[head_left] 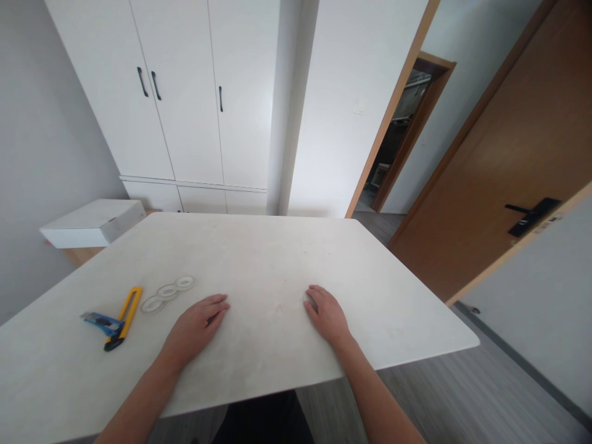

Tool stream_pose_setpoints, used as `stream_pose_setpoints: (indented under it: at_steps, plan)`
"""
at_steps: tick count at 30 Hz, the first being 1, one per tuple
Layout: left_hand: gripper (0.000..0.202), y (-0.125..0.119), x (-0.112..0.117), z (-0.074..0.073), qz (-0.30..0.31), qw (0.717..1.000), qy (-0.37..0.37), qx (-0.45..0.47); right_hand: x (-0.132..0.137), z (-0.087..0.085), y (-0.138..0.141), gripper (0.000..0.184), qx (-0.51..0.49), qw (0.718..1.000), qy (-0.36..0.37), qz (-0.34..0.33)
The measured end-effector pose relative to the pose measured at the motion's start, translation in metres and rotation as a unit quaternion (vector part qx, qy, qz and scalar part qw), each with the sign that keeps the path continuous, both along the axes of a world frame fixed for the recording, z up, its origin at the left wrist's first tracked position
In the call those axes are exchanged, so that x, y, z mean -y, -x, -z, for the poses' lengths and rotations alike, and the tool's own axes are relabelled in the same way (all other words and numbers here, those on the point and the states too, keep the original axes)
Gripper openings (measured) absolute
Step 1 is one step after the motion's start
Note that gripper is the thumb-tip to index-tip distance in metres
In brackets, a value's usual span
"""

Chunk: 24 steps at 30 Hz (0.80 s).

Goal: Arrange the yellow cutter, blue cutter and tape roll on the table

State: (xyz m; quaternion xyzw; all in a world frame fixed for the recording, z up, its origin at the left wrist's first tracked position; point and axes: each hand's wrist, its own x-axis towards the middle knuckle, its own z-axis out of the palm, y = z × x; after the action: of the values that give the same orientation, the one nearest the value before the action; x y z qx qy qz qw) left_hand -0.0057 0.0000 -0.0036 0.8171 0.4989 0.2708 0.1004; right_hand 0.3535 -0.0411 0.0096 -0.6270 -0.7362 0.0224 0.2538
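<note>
My left hand (pixel 197 324) lies flat, palm down, on the pale table (pixel 259 253), fingers stretched out and holding nothing. My right hand (pixel 326 313) rests palm down to its right, fingers together and extended, also holding nothing. Left of my left hand lie three clear tape rolls (pixel 167 292) in a row. Further left are a yellow utility knife (pixel 124 317) and a blue cutter (pixel 99 320), touching each other. Neither hand touches these items.
A white box (pixel 95 222) sits on a low stand beyond the table's left corner. White cupboards (pixel 185 92) stand behind. A brown door (pixel 509 166) stands open at the right, with an open doorway (pixel 402 135) further back.
</note>
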Motion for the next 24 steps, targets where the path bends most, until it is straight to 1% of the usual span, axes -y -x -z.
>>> stream_pose_setpoints:
  at_steps: [5, 14, 20, 22, 24]
  plan:
    - [0.034, 0.0, 0.0, -0.001, -0.001, 1.0, 0.001, 0.0, 0.0, 0.0, 0.0, 0.035, -0.003, 1.0, 0.007, 0.0]
    - [0.035, 0.001, -0.001, 0.003, -0.004, 1.0, -0.003, -0.014, 0.0, 0.0, 0.001, 0.035, 0.0, 1.0, 0.006, 0.0]
    - [0.033, -0.001, 0.0, -0.001, 0.0, 1.0, 0.001, -0.004, 0.0, 0.001, -0.001, 0.034, -0.001, 1.0, 0.008, 0.004]
    - [0.033, -0.002, 0.001, -0.003, 0.001, 1.0, 0.002, -0.004, -0.003, -0.002, 0.002, 0.031, -0.001, 1.0, 0.012, 0.011]
    - [0.034, -0.004, 0.001, -0.005, 0.003, 1.0, 0.003, -0.002, -0.012, -0.009, 0.013, 0.029, -0.002, 0.999, 0.027, 0.018]
